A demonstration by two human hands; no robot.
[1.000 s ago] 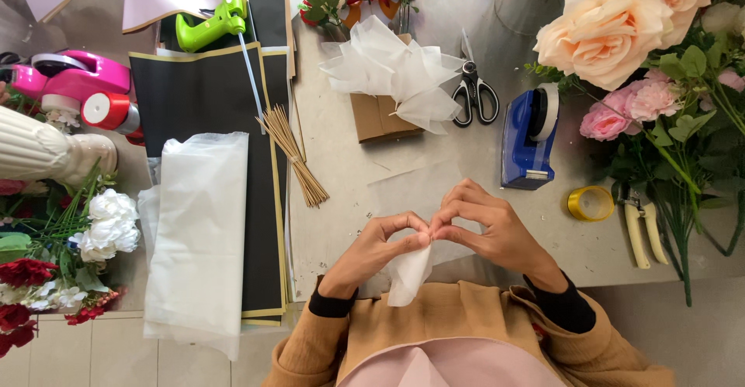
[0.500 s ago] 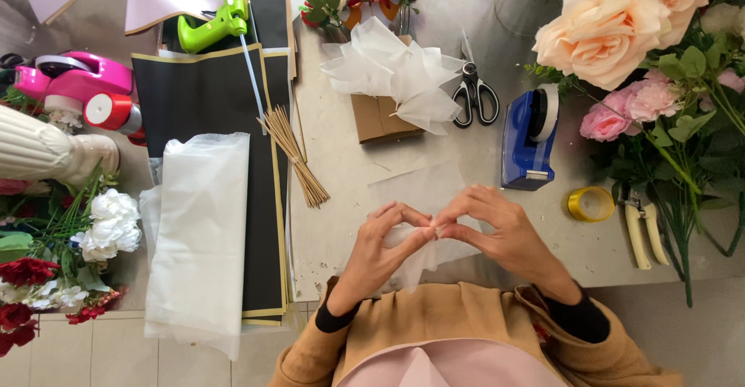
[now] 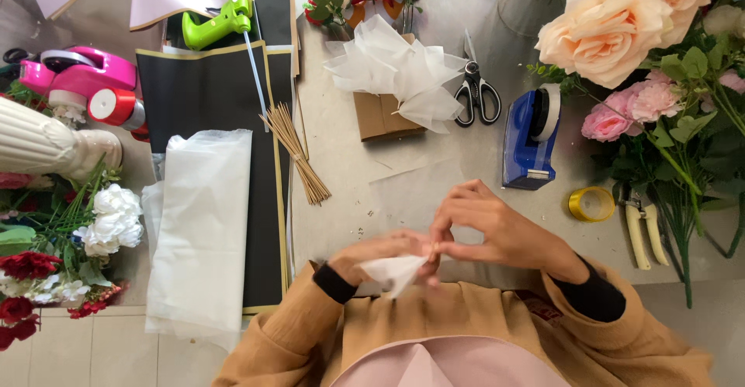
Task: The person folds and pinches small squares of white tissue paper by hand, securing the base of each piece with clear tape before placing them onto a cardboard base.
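Thing: a small white translucent tissue-paper piece [image 3: 393, 269] is held above the table edge.
Left hand [image 3: 380, 253]: pinched on it.
Right hand [image 3: 497, 228]: fingertips apparently pinched on it (blurred).
Handling: judged light, soft, tearable; best gripped at the gathered corner.

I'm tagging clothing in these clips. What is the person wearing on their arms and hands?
Both arms are in loose tan, camel-coloured sleeves, with a narrow black cuff of an under-layer showing at each wrist. The left hand and right hand are bare, without gloves. No watch or bracelet shows. Something small glints at one finger, perhaps a ring, but it is too small to tell.
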